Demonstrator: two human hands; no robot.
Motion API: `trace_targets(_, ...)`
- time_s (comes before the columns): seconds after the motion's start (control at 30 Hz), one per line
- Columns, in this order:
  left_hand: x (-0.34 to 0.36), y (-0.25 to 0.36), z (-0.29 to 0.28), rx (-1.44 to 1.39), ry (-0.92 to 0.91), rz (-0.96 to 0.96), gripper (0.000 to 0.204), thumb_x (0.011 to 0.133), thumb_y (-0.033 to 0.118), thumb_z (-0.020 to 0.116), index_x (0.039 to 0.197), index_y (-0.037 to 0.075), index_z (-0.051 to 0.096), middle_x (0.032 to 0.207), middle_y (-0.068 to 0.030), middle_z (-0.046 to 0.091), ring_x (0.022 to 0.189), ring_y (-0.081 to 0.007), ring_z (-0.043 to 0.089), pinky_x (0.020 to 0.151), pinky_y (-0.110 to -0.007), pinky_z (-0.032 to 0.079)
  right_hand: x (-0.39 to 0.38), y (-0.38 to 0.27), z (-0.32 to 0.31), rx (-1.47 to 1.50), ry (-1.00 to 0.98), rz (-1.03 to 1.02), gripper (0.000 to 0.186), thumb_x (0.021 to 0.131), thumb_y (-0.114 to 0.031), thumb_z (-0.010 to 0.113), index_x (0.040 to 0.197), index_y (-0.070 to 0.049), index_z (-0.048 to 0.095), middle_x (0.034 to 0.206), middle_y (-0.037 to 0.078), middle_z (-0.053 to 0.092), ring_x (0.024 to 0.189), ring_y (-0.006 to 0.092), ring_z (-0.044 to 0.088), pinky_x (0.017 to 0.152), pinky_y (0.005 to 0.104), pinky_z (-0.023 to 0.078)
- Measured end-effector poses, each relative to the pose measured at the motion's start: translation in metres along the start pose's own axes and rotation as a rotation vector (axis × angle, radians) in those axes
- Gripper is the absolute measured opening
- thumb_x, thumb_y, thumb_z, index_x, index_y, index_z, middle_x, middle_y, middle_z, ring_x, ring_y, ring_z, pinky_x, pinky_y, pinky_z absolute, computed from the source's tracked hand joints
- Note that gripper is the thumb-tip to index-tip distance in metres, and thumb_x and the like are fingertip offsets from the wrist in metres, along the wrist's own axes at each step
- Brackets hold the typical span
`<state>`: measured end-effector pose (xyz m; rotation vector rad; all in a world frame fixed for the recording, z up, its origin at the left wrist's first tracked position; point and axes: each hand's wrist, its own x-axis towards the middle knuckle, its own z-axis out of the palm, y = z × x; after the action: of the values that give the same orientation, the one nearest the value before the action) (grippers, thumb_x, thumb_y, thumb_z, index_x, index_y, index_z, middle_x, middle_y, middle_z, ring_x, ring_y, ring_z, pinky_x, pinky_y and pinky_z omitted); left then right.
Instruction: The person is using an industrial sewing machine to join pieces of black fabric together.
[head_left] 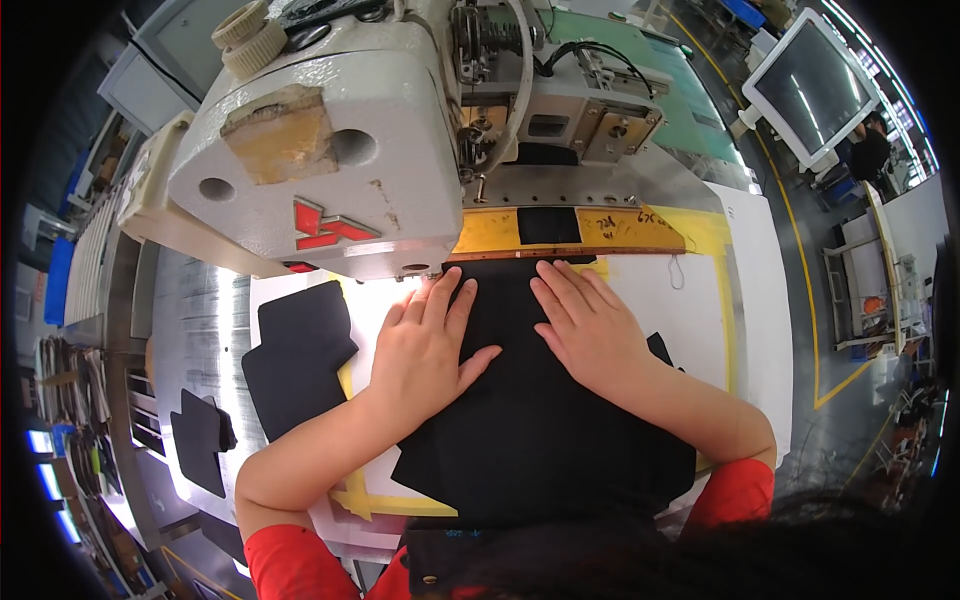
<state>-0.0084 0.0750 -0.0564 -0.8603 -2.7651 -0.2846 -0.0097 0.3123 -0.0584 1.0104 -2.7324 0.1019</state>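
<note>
A large black fabric piece lies across the white work surface, its narrow far end reaching the yellow clamp plate of a sewing machine. My left hand rests flat on the fabric's left edge, fingers stretched toward the plate and thumb spread to the right. On the opposite edge lies my right hand, fingers extended and slightly apart, fingertips close to the plate. Neither hand grips anything. The plate has a rectangular cut-out with black showing through it. The fabric's near end runs toward my body.
The grey machine head looms over the far left, close to my left hand. Black cut pieces lie left of my forearm, with a smaller stack farther left. Yellow tape borders the white sheet. A screen stands at far right.
</note>
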Motion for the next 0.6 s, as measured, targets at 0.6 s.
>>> trace_targets(0.6,0.0006,0.0001,-0.0018,0.008,-0.021,0.001,0.068,0.081,0.041,0.071,0.132,0.001,0.052,0.133,-0.0174,0.051,0.123,-0.0336,0.053,0.090,-0.043,0.046,0.0019,0.0016,-0.0025,-0.004,-0.056,-0.026,0.051,0.095,-0.027,0.056,0.131,0.009,0.050,0.139,0.024,0.047,0.130,0.0341,0.047,0.112,0.0423,0.034)
